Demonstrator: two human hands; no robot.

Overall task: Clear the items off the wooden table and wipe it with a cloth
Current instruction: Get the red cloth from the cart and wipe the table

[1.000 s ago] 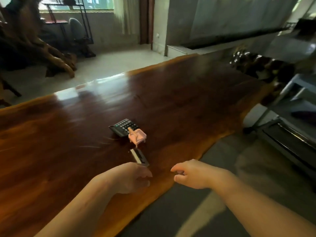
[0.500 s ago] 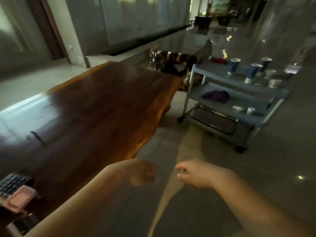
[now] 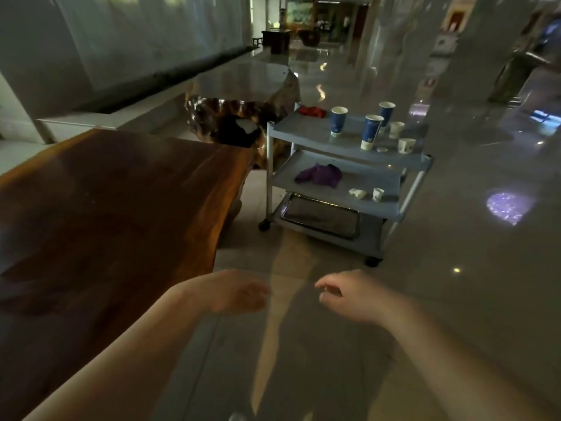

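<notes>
The dark wooden table point(image 3: 115, 214) fills the left of the view, and the part in sight is bare. My left hand point(image 3: 236, 291) hovers over the floor just past the table's near edge, fingers loosely curled and holding nothing. My right hand point(image 3: 349, 294) hangs beside it to the right, fingers apart and empty. A purple cloth point(image 3: 318, 175) lies on the middle shelf of a grey three-tier cart point(image 3: 391, 161) beyond the table's end. A red cloth point(image 3: 312, 111) sits on the cart's top shelf.
The cart's top shelf carries three blue paper cups point(image 3: 371, 132) and small white cups point(image 3: 406, 145). A metal tray point(image 3: 318, 215) rests on the bottom shelf. A gnarled wood piece point(image 3: 224, 117) stands behind the table's far end. Glossy tiled floor stretches to the right.
The view has swung right, away from the calculator and pink item, which are out of sight now. The cart has come closer. Both hands stay empty and have left the table edge.
</notes>
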